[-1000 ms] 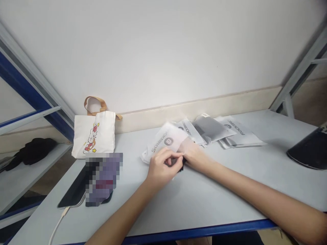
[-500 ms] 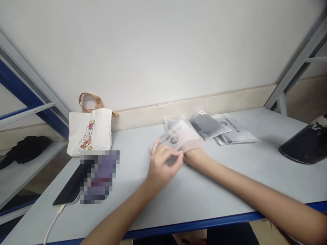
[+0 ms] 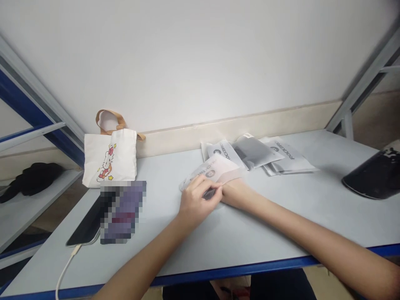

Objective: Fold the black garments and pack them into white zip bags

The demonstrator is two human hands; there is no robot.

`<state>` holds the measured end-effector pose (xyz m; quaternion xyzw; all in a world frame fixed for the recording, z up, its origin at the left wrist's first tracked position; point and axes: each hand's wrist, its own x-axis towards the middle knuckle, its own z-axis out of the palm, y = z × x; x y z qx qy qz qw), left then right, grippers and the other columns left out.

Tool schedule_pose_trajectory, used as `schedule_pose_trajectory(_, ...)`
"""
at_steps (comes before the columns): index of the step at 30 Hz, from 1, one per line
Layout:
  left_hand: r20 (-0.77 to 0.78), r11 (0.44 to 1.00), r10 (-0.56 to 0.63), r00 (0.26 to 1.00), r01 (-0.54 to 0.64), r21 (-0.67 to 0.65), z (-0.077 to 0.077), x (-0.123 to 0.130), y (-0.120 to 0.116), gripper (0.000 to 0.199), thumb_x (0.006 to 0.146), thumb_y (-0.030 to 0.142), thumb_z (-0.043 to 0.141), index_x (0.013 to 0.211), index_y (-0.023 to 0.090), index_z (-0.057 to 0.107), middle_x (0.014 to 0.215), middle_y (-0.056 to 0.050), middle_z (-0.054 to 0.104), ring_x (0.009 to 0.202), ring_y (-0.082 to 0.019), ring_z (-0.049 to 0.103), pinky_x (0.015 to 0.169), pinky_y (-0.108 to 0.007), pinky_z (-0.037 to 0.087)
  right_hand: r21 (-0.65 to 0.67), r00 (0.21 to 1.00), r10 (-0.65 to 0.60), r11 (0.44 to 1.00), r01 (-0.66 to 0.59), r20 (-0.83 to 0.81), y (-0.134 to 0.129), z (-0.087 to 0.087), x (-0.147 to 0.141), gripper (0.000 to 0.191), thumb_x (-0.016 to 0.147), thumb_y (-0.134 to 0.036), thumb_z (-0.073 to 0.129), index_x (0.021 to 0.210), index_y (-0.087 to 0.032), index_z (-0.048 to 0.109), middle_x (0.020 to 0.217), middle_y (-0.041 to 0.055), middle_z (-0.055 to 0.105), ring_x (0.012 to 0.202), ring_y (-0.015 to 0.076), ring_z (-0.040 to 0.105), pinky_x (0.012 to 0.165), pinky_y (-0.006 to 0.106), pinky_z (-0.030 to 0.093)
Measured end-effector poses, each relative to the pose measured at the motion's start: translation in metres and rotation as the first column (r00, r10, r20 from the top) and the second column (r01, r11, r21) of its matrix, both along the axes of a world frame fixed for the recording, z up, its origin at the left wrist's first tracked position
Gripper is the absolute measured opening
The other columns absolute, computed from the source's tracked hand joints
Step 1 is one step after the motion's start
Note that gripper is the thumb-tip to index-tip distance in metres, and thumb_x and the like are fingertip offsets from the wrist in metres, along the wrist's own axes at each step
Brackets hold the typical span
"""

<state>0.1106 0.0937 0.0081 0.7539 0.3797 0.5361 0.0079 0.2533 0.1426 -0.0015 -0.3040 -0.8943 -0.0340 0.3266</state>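
A translucent plastic bag (image 3: 215, 166) with dark lettering is between my hands, above the middle of the grey table (image 3: 175, 250). My left hand (image 3: 200, 198) pinches the near edge of this bag, thumb against fingertips. Something dark shows behind its curled fingers. My right hand (image 3: 233, 189) reaches inside the bag's opening; the film covers its fingers, so their shape is hidden. Behind the hands lie more lettered bags: one pale (image 3: 226, 153), one with dark contents (image 3: 256, 152), and a small pile (image 3: 290, 156) to the right.
At the left stand a white tote bag (image 3: 121, 158) with tan handles and a phone (image 3: 89, 221) on a white cable, beside a pixelated purple item (image 3: 125, 216). A dark cylindrical object (image 3: 375, 173) is at the right. The wall (image 3: 200, 62) runs along the back edge.
The held bag has tilted down and slightly left, uncovering more of the pale bag behind it. My right hand has shifted slightly left, and my left hand still pinches the bag's edge.
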Motion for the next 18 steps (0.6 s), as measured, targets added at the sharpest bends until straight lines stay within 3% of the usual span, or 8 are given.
schedule_pose_trajectory(3, -0.021, 0.992, 0.128, 0.992, -0.128, 0.017, 0.009, -0.016, 0.006, 0.006, 0.079, 0.016, 0.061, 0.076, 0.019, 0.065, 0.073, -0.002, 0.063, 0.071, -0.014, 0.061, 0.065, -0.026, 0.050, -0.070, 0.996, 0.080, 0.995, -0.077, 0.036, -0.011, 0.009, 0.011, 0.042, 0.079, -0.031, 0.060, 0.118, -0.016, 0.056, 0.113, 0.0106, 0.064, 0.101, 0.0236, 0.061, 0.083, 0.036, 0.051)
schedule_pose_trajectory(6, 0.046, 0.980, 0.199, 0.979, -0.199, -0.004, 0.017, -0.034, 0.012, 0.006, 0.081, 0.018, 0.061, 0.079, 0.020, 0.066, 0.076, -0.001, 0.063, 0.072, -0.012, 0.061, 0.068, -0.025, 0.050, 0.002, 0.994, 0.111, 0.994, -0.111, 0.000, -0.016, 0.020, 0.017, 0.045, 0.085, -0.033, 0.055, 0.126, -0.017, 0.050, 0.119, 0.0100, 0.061, 0.109, 0.0211, 0.056, 0.092, 0.037, 0.047)
schedule_pose_trajectory(9, 0.036, 0.989, 0.144, 0.989, -0.143, -0.034, 0.021, -0.046, 0.016, 0.006, 0.083, 0.020, 0.060, 0.083, 0.021, 0.066, 0.078, 0.000, 0.063, 0.074, -0.011, 0.061, 0.071, -0.024, 0.051, 0.160, 0.997, 0.076, 0.984, -0.077, 0.013, -0.011, 0.024, 0.019, 0.037, 0.086, -0.037, 0.055, 0.116, -0.017, 0.058, 0.114, 0.0113, 0.063, 0.111, 0.0241, 0.054, 0.093, 0.040, 0.046)
schedule_pose_trajectory(12, -0.097, 0.991, 0.132, 0.987, -0.132, 0.008, 0.023, -0.055, 0.019, 0.008, 0.084, 0.021, 0.059, 0.087, 0.022, 0.067, 0.081, 0.000, 0.064, 0.076, -0.012, 0.061, 0.069, -0.022, 0.050, 0.258, 0.996, 0.003, 0.966, -0.026, 0.093, -0.004, 0.024, 0.021, 0.040, 0.084, -0.043, 0.056, 0.110, -0.014, 0.062, 0.114, 0.0149, 0.062, 0.109, 0.0286, 0.054, 0.090, 0.044, 0.047)
schedule_pose_trajectory(15, -0.215, 0.991, 0.132, 0.968, -0.136, -0.004, 0.023, -0.060, 0.018, 0.014, 0.087, 0.021, 0.055, 0.095, 0.024, 0.066, 0.085, -0.001, 0.064, 0.078, -0.013, 0.061, 0.065, -0.021, 0.049, 0.292, 0.988, -0.042, 0.956, -0.003, 0.148, -0.001, 0.024, 0.024, 0.042, 0.085, -0.047, 0.054, 0.109, -0.013, 0.063, 0.112, 0.0150, 0.062, 0.106, 0.0282, 0.055, 0.090, 0.044, 0.047)
schedule_pose_trajectory(18, -0.304, 0.988, 0.062, 0.951, -0.101, -0.113, 0.022, -0.058, 0.016, 0.023, 0.086, 0.014, 0.051, 0.102, 0.025, 0.064, 0.090, -0.001, 0.064, 0.085, -0.014, 0.061, 0.073, -0.024, 0.050, 0.279, 0.979, -0.103, 0.959, 0.050, 0.177, 0.000, 0.024, 0.025, 0.039, 0.088, -0.042, 0.051, 0.111, -0.013, 0.061, 0.118, 0.0155, 0.059, 0.114, 0.0291, 0.050, 0.095, 0.045, 0.042)
